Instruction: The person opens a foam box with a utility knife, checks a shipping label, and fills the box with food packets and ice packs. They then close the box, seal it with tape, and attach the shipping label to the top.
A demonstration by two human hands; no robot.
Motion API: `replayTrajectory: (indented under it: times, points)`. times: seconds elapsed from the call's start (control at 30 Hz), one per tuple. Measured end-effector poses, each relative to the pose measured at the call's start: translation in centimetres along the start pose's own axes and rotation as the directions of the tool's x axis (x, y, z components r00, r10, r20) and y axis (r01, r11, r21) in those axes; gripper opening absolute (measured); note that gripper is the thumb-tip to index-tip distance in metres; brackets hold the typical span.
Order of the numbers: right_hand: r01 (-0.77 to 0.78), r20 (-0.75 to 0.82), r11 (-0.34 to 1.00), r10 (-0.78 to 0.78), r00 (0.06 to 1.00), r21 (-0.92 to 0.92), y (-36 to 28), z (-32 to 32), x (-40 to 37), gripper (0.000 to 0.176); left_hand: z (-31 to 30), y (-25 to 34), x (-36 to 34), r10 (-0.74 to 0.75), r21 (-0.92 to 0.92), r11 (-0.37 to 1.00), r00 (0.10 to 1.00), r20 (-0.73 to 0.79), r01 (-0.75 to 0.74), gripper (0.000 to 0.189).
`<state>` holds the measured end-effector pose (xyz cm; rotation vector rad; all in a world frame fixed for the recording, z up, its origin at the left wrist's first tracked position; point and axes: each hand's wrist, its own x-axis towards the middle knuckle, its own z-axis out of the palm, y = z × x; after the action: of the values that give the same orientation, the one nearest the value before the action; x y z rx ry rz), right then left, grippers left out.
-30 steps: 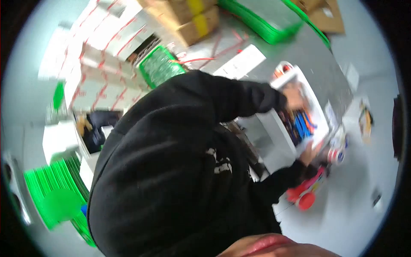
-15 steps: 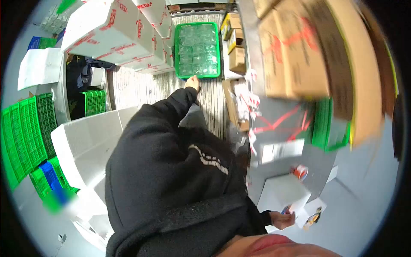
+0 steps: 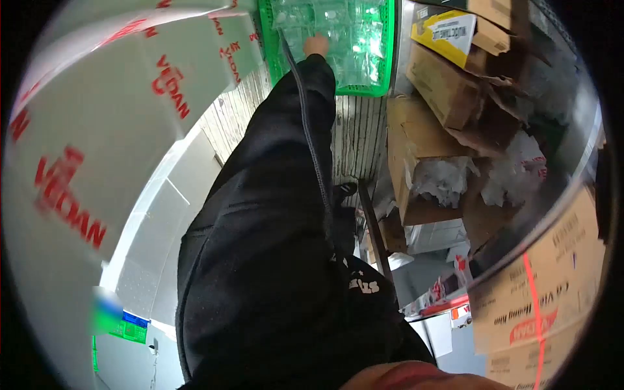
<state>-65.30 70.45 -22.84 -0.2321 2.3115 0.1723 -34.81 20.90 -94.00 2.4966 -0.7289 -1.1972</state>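
Observation:
My left hand (image 3: 316, 45) reaches far forward at the end of a black sleeve (image 3: 292, 149). It lies on the clear plastic packets (image 3: 354, 39) that fill a green crate (image 3: 367, 91). Its fingers are curled down onto the packets, but the grip itself is hidden. The crate stands on a slatted wooden surface (image 3: 356, 140). My right hand is out of sight. My black jacket fills the middle of the picture.
Large white foam boxes with red lettering (image 3: 123, 123) crowd the left side. On the right stand torn cardboard boxes (image 3: 448, 84) stuffed with plastic wrap, a yellow-labelled carton (image 3: 448, 29) and a printed carton (image 3: 539, 305). A metal table leg (image 3: 374, 234) is close by.
I have turned from the white box on the grey table and bent low. My left arm stretched out to the green crate, which is now much closer. My right hand left the picture.

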Motion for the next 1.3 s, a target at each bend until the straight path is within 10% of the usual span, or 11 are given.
replayTrajectory:
  times: [0.17, 0.5, 0.6, 0.67, 0.9, 1.1, 1.23, 1.3]
  points:
    - [-0.113, 0.093, 0.991, 0.119, 0.989, -0.067, -3.7, 1.7, -1.8, 0.019, 2.3, 0.8, -6.4, -0.073, -0.028, 0.997, 0.978, -0.196, 0.068, 0.078]
    - [-0.144, 0.148, 0.984, 0.158, 0.976, -0.104, -6.2, 2.2, -1.5, 0.022, 5.4, 3.2, -6.2, -0.305, 0.056, 0.938, 0.894, -0.329, 0.341, 0.064]
    - [-0.153, 0.154, 0.982, 0.169, 0.973, -0.11, -6.5, 2.7, -1.5, 0.023, 8.1, 4.1, -6.7, -0.265, 0.016, 0.951, 0.84, -0.474, 0.309, 0.055]
    - [-0.135, 0.157, 0.982, 0.155, 0.975, -0.132, -6.4, 2.1, -1.1, 0.024, 8.2, 4.7, -7.5, -0.322, -0.277, 0.93, 0.898, -0.299, 0.242, 0.051]
    - [-0.043, 0.193, 0.995, 0.06, 0.979, -0.094, -5.9, 2.7, -0.2, 0.027, 1.2, 3.0, -10.2, 0.165, -0.078, 0.977, 0.936, -0.312, -0.199, 0.027]
    - [0.26, 0.259, 0.965, -0.256, 0.931, 0.018, -6.7, 3.1, 2.3, 0.03, -15.6, 5.1, -23.6, 0.682, 0.009, 0.732, 0.732, 0.006, -0.682, 0.025]
    - [0.481, 0.245, 0.753, -0.621, 0.745, 0.448, -6.9, 4.2, 6.4, 0.034, -30.0, 8.5, -39.8, 0.878, -0.183, 0.436, 0.372, 0.3, -0.881, 0.024]
    - [0.216, 0.33, 0.641, -0.619, 0.713, 0.736, -10.9, 3.1, 4.2, 0.073, -35.5, 10.3, -48.8, 0.918, -0.364, 0.306, 0.171, 0.358, -0.88, 0.023]
